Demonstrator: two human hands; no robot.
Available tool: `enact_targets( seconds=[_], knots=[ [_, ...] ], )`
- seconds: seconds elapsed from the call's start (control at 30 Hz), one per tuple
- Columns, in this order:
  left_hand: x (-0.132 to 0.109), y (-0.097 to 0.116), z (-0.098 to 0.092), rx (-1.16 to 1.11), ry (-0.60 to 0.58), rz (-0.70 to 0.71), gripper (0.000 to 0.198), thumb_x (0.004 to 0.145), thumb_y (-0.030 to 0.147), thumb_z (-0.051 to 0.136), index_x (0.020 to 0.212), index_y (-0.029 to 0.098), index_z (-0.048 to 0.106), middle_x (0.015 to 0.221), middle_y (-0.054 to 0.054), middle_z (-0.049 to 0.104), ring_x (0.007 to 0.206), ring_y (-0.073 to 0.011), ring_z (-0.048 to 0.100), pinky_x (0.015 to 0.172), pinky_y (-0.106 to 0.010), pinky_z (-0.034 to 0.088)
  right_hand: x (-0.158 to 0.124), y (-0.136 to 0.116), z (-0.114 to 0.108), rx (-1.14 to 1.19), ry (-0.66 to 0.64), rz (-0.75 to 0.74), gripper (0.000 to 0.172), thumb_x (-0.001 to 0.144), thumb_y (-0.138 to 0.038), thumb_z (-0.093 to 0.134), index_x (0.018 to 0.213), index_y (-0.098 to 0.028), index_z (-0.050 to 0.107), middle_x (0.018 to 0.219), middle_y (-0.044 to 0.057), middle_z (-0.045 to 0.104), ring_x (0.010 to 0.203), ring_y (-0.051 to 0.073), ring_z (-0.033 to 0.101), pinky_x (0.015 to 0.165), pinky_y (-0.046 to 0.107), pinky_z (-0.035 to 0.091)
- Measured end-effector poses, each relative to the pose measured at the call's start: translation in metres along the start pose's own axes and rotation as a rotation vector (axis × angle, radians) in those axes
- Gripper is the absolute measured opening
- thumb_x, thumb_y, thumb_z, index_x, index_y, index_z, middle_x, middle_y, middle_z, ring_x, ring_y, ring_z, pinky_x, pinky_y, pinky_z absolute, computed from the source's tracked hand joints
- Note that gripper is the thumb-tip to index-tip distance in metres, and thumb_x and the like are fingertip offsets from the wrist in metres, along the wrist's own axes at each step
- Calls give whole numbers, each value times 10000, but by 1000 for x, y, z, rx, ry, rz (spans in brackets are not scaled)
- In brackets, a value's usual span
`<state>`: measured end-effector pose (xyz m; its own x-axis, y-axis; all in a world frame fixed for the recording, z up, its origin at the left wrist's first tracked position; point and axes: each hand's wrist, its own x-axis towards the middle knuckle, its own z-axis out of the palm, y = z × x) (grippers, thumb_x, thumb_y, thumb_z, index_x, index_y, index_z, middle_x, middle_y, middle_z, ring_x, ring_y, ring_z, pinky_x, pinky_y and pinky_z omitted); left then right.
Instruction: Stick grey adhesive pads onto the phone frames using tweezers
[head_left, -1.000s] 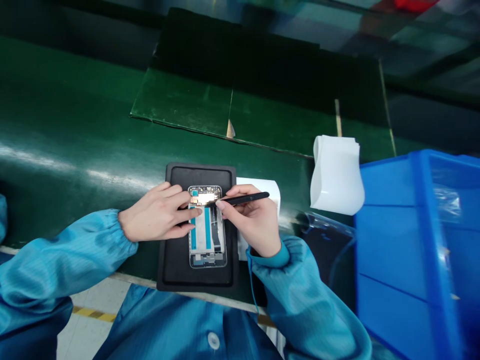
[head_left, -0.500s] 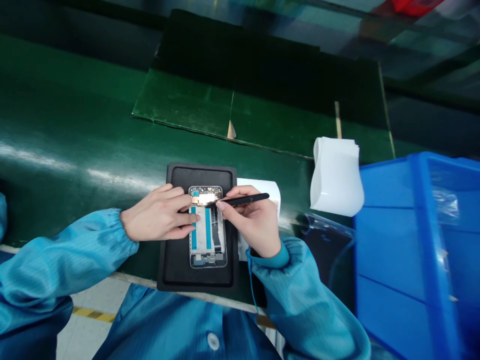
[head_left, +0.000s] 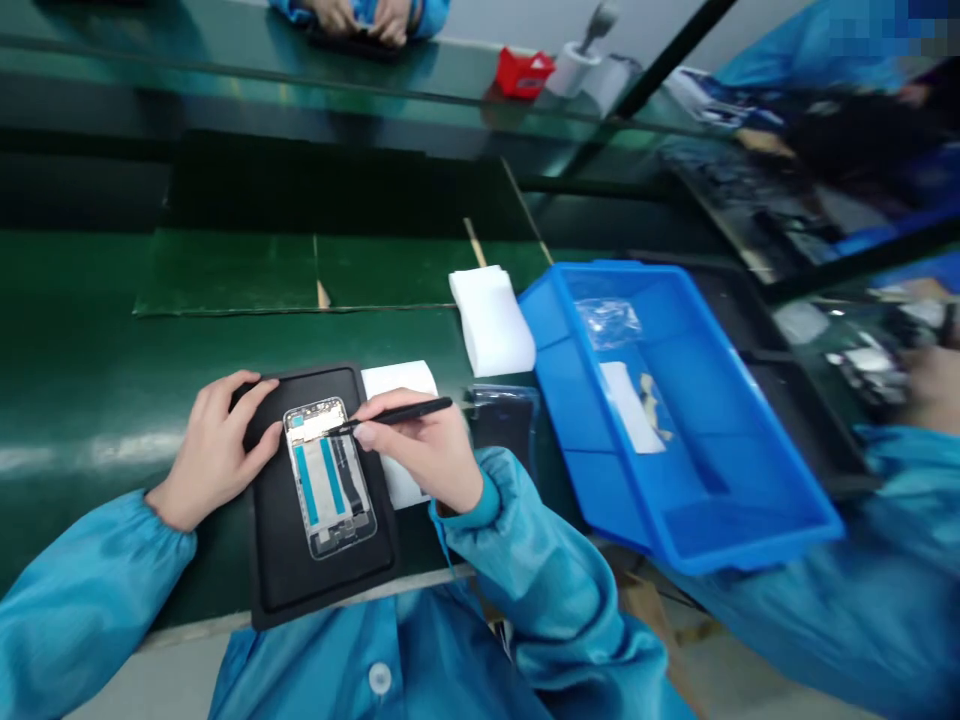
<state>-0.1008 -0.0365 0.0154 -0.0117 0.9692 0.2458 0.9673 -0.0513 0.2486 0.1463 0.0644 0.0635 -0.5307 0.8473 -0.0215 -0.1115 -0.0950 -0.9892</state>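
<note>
An opened phone lies face down on a black tray, its bright circuit board and two blue strips showing. My right hand pinches black tweezers whose tip points at the board's lower right part; whether the tip touches it I cannot tell. My left hand rests at the tray's left edge, fingers apart, with the thumb close to the phone's upper left side. Nothing shows in that hand.
A blue bin with plastic film and paper stands at the right. White sheets and a clear bag lie beside it. A red box sits on the far bench. Co-workers' hands show at the top and far right.
The view has swung to the right, bringing more of the bin and co-workers into sight. My left hand has drawn back off the phone and spread its fingers; my right still holds the tweezers over it.
</note>
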Motion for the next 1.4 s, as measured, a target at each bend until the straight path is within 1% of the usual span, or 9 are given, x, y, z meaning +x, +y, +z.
enact_targets(
  seconds=[0.17, 0.27, 0.43, 0.57, 0.67, 0.87, 1.07, 1.2, 1.4],
  knots=[
    [36, 42, -11, 104, -13, 117, 453, 957, 411, 501, 1323, 150, 555, 1278, -168, 585, 1173, -362, 543, 949, -489, 439, -56, -10, -64, -16, 282, -112, 139, 793, -292, 826, 899, -231, 759, 809, 14, 749, 627, 168, 724, 609, 304, 608],
    [81, 96, -10, -3, -226, 308, 370, 957, 375, 506, 1263, 183, 588, 1228, -114, 639, 1128, -303, 584, 926, -439, 459, -82, -3, -103, -40, 524, -224, 141, 787, -279, 832, 893, -237, 749, 817, 4, 759, 609, 154, 727, 607, 287, 613],
    [150, 187, 35, -150, -392, 416, 345, 919, 372, 606, 1171, 137, 617, 1175, -130, 659, 1102, -311, 607, 905, -420, 472, -105, 10, -135, -93, 758, -312, 170, 755, -283, 848, 844, -222, 717, 790, -4, 756, 572, 158, 720, 574, 300, 621],
    [172, 226, 78, -258, -440, 395, 418, 884, 419, 677, 1178, 127, 617, 1164, -158, 668, 1112, -342, 618, 917, -428, 469, -116, 21, -136, -242, 777, -322, 133, 807, -265, 799, 883, -218, 700, 866, 29, 764, 697, 205, 758, 683, 375, 651],
    [175, 236, 92, -289, -462, 406, 384, 874, 401, 700, 1156, 152, 625, 1126, -132, 687, 1078, -315, 640, 901, -399, 482, -120, 29, -134, -352, 786, -342, 107, 825, -248, 774, 900, -220, 702, 924, 49, 760, 851, 233, 758, 804, 427, 642],
    [169, 227, 92, -371, -445, 393, 481, 833, 379, 753, 1222, 167, 564, 1188, -102, 657, 1087, -269, 633, 898, -349, 491, -114, 36, -134, -401, 768, -405, 82, 861, -237, 731, 938, -229, 703, 970, 60, 751, 934, 234, 738, 869, 432, 618],
    [159, 208, 89, -470, -444, 313, 349, 820, 319, 766, 1095, 182, 600, 1074, -68, 685, 986, -244, 649, 840, -334, 493, -99, 40, -138, -364, 734, -395, 93, 861, -249, 735, 944, -227, 698, 981, 61, 745, 953, 236, 731, 907, 443, 598],
    [154, 206, 89, -473, -429, 325, 342, 804, 311, 781, 1080, 185, 624, 1038, -58, 693, 952, -237, 648, 805, -321, 484, -88, 46, -142, -357, 722, -353, 130, 858, -285, 739, 961, -216, 697, 995, 69, 741, 969, 244, 727, 948, 467, 579],
    [150, 205, 84, -576, -426, 195, 142, 859, 281, 721, 972, 195, 713, 908, -23, 737, 835, -193, 669, 729, -274, 458, -77, 52, -147, -323, 715, -316, 167, 857, -321, 737, 980, -212, 706, 993, 75, 743, 955, 244, 730, 931, 465, 591]
  ],
)
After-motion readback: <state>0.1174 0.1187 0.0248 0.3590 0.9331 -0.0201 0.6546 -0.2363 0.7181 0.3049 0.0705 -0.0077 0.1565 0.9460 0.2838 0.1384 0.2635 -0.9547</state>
